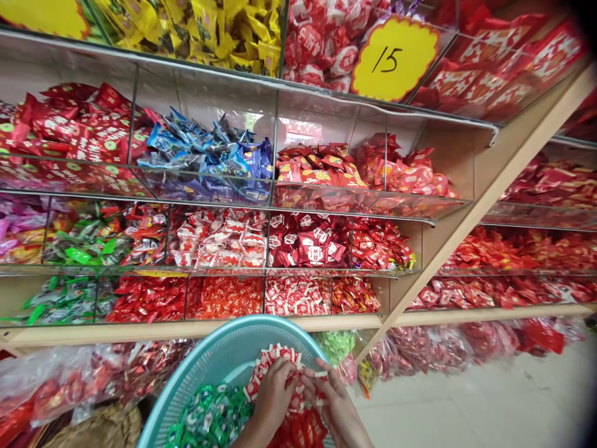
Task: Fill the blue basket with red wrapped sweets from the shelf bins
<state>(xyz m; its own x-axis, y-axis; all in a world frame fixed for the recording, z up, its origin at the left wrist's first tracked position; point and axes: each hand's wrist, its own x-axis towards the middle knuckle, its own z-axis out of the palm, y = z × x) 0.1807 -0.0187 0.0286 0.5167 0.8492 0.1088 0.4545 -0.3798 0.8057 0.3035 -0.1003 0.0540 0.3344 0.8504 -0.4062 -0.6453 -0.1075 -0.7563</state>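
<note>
Both of my hands are inside a teal perforated plastic basket (180, 373), above its right part. My left hand (275, 395) is closed, fingers curled down at the red-and-white wrapped candies (263, 368); what its fingertips grip is hidden. Close beside it, my right hand (334, 398) has its fingers bent around one small red-and-white wrapped candy (321, 387). Green wrapped candies (212, 414) fill the left side of the basket. Below the hands lie red wrapped candies (303, 430), partly covered by my wrists.
A wooden shelf (224, 328) with clear-divided bins of wrapped candies rises just behind the basket. A yellow price tag marked 15 (395, 59) hangs at the top. Bagged candies (60, 389) lie under the shelf; tiled floor (457, 410) extends at right.
</note>
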